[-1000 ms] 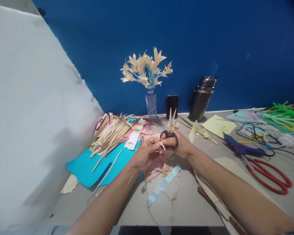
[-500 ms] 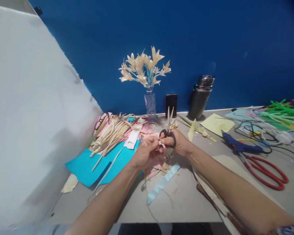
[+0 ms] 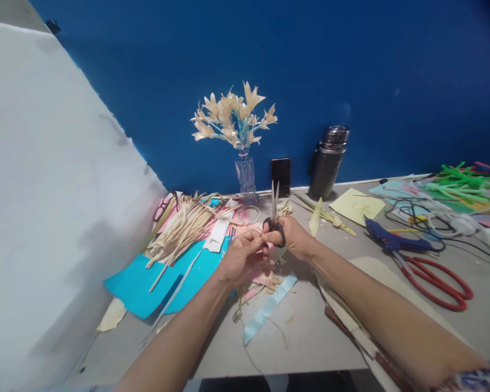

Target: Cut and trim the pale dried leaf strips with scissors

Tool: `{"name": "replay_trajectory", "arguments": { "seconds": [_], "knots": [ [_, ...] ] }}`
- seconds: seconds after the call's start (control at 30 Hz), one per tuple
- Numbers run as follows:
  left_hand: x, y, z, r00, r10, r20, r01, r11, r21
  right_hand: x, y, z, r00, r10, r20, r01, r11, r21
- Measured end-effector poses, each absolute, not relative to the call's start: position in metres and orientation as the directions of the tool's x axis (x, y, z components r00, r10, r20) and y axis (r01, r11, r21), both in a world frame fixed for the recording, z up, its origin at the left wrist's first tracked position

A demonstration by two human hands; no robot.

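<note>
My right hand has its fingers through the black handles of a small pair of scissors, whose blades point up and away from me, slightly apart. My left hand is closed in a pinch, its fingertips meeting those of my right hand. Whatever lies between the fingertips is too small to make out. Below the hands are pink paper and scraps of dried husk. A light blue ribbon strip lies on the table nearer to me.
Dried husk strips lie on blue sheets at the left. Behind stand a vase of husk flowers, a phone and a flask. To the right are a blue glue gun and red-handled scissors.
The view has shifted slightly, so most things sit a little further left. The scissor blades have drawn closer together. Both hands stay together at the fingertips.
</note>
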State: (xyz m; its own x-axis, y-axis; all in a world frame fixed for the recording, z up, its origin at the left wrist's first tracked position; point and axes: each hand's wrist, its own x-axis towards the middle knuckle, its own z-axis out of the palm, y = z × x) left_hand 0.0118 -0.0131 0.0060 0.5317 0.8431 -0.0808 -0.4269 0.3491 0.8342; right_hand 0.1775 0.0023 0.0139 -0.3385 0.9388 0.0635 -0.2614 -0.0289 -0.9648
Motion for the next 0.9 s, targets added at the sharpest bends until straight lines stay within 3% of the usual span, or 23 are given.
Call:
{"name": "replay_trajectory", "arguments": {
  "seconds": [0.23,0.4,0.5,0.67,0.73,0.9],
  "knots": [
    [0.009,-0.013,0.009,0.578,0.814,-0.048,-0.545,0.43,0.72,0.177,0.002,0.015,-0.392,0.918,0.064,-0.373,-0.095,-0.923],
    [0.011,-0.015,0.007,0.559,0.826,-0.073,-0.475,0.391,0.788,0.178,0.004,0.01,-0.384,0.92,0.071,-0.322,-0.061,-0.945],
    [0.011,-0.016,0.008,0.588,0.807,-0.062,-0.504,0.425,0.752,0.178,0.004,0.012,-0.411,0.91,0.056,-0.35,-0.101,-0.931],
    [0.011,-0.014,0.016,0.468,0.876,-0.115,-0.664,0.435,0.607,0.172,0.005,0.016,-0.229,0.972,0.048,-0.472,-0.068,-0.879],
    [0.015,-0.012,0.017,0.403,0.901,-0.159,-0.661,0.408,0.63,0.168,0.005,0.016,-0.156,0.986,0.056,-0.504,-0.03,-0.863],
    [0.031,-0.01,0.015,0.298,0.938,-0.176,-0.549,0.32,0.772,0.163,0.004,0.016,-0.041,0.986,0.161,-0.394,0.132,-0.91]
  ]
}}
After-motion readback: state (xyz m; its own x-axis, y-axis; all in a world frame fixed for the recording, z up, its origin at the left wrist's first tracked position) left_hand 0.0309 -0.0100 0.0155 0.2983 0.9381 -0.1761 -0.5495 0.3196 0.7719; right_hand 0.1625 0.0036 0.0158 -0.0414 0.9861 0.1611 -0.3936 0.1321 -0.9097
